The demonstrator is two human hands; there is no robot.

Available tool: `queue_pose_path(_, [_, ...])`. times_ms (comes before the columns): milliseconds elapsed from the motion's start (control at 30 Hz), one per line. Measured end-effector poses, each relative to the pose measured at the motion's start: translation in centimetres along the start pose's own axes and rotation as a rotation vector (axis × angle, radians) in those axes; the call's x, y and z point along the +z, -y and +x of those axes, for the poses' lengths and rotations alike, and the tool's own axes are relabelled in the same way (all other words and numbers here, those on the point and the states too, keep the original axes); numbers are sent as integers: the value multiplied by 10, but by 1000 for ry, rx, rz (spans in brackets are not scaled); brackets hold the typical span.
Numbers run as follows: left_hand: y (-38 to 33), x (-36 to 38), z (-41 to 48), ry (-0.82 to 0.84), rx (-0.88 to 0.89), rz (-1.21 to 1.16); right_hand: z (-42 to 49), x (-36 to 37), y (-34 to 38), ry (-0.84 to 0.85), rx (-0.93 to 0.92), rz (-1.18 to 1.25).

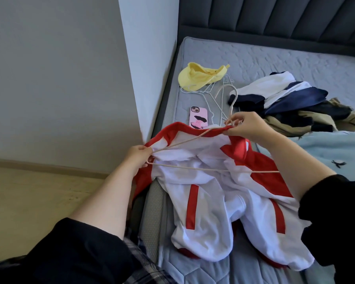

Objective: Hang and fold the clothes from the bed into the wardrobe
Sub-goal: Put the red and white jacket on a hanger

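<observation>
A red and white jacket (pixel 209 193) lies inside out on the near corner of the bed (pixel 275 62). A cream wire hanger (pixel 193 167) sits inside its shoulders, hook pointing away from me. My left hand (pixel 138 158) grips the hanger's left corner together with the jacket's red shoulder. My right hand (pixel 244 125) pinches the base of the hook and the red collar. The hanger's right end is hidden behind my right forearm.
A pile of navy, white and tan clothes (pixel 291 105) lies right of the hook. A yellow cap (pixel 201 75) rests on spare white hangers (pixel 213 95). A pink phone (pixel 198 117) lies by the collar. A light blue garment (pixel 332 148) is at right; wall (pixel 148 58) at left.
</observation>
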State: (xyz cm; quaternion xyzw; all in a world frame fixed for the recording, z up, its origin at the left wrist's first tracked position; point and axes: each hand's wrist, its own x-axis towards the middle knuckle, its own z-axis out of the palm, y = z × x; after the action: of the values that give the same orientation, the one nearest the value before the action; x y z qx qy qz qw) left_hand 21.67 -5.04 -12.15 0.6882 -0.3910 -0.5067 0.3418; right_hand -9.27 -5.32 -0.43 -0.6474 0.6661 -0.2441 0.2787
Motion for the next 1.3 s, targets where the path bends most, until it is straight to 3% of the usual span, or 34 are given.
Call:
queue_pose_path(67, [2, -1, -2, -11, -75, -71, 0, -3, -6, 48, 46, 167])
queue_pose_path(133, [5, 2, -2, -24, -106, -110, 0, -1, -12, -42, 37, 193])
queue_pose_path(233, [10, 6, -2, -66, -129, -148, -1, 7, -15, -201, -18, 126])
queue_pose_path(433, [21, 6, -3, -133, -77, -10, -2, 15, -2, -481, -111, -13])
queue_pose_path(533, [21, 9, -3, -152, -13, 2, -4, 21, 5, -532, -210, -252])
queue_pose_path(700, [8, 12, -10, -201, 238, 133, -10, 39, 16, -654, -418, -320])
queue_pose_path(833, [-15, 20, -28, -227, 559, 116, -11, 50, 23, -618, -486, -311])
queue_pose_path(967, [-33, 31, -52, -239, 865, 274, -7, 64, 32, -522, -329, -129])
queue_pose_path(1167, [-38, 53, -94, -108, 1207, 575, -1, 84, 39, -397, -100, 47])
queue_pose_path(1233, [-42, 48, -98, -145, 1325, 633, -3, 83, 40, -372, -67, 183])
queue_pose_path(1300, [-49, 37, -93, -259, 1330, 590, -7, 79, 42, -357, -96, 258])
